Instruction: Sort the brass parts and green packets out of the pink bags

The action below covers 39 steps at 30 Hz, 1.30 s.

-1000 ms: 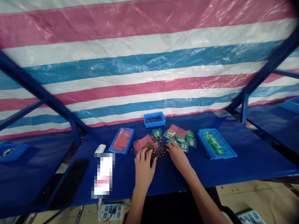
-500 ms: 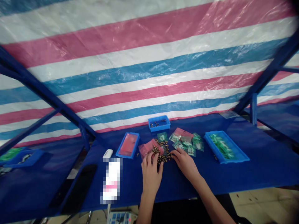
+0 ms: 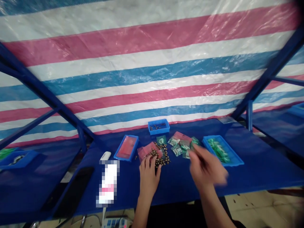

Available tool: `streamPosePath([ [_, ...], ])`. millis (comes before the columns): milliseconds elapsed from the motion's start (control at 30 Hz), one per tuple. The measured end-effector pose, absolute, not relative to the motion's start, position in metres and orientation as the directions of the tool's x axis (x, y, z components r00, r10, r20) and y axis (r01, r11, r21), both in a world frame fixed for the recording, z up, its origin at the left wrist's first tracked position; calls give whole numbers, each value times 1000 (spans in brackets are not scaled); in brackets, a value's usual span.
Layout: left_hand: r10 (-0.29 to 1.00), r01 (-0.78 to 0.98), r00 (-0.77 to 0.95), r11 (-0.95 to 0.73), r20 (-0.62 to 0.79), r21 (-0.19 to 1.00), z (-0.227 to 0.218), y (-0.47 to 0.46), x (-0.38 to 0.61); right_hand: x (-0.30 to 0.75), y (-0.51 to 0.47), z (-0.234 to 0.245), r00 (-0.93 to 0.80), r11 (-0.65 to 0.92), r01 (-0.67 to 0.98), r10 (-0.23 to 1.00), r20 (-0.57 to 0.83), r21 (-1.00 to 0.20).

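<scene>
My left hand (image 3: 149, 174) lies palm down with its fingers spread, the fingertips at the near left edge of a pile of small brass-coloured metal parts (image 3: 163, 156). Under part of that pile is a pink plastic bag (image 3: 145, 151). Raised over the table to the right, my right hand (image 3: 206, 166) is smeared by motion, and its fingers cannot be made out. Just beyond it lie several small green bags (image 3: 177, 150) with pale pieces inside, beside another pink bag (image 3: 182, 136). A single green bag (image 3: 161, 140) rests at the pile's far edge.
A small blue tray (image 3: 159, 130) with a few metal parts stands at the back. Left is a blue tray (image 3: 116, 156) of pink bags; right, a blue tray (image 3: 237, 164) of green bags. A white object (image 3: 105, 155) and a dark phone-like slab (image 3: 73, 191) lie further left.
My right hand has lifted away from the metal parts and moved right, turning as it goes. My left hand stays by the pile. The whole view has shifted slightly.
</scene>
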<state>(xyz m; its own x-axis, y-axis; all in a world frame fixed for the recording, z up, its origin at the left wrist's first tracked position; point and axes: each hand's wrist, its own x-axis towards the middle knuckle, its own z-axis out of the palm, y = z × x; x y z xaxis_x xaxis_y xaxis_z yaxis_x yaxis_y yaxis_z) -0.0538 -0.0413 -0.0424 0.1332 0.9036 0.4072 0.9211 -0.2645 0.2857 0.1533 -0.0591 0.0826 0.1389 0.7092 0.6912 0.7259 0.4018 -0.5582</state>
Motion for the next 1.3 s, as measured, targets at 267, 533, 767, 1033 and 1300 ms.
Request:
streamPosePath([
  [267, 906, 905, 137, -279, 401, 320, -41, -42, -54, 151, -12, 9, 182, 149, 753, 889, 420, -641],
  [533, 904, 915, 143, -276, 404, 293, -42, -42, -54, 138, -45, -46, -61, 205, 863, 949, 308, -461],
  [767, 904, 898, 157, -298, 399, 323, -43, -42, -56, 121, -35, -46, -113, 254, 885, 930, 351, -389],
  [1033, 910, 881, 144, -296, 389, 368, -42, -43, -56, 130, -42, -46, -179, 301, 863, 933, 312, -407],
  [1300, 925, 891, 135, -270, 355, 364, -37, -45, -55, 133, -45, -59, -87, 290, 852, 900, 428, -437],
])
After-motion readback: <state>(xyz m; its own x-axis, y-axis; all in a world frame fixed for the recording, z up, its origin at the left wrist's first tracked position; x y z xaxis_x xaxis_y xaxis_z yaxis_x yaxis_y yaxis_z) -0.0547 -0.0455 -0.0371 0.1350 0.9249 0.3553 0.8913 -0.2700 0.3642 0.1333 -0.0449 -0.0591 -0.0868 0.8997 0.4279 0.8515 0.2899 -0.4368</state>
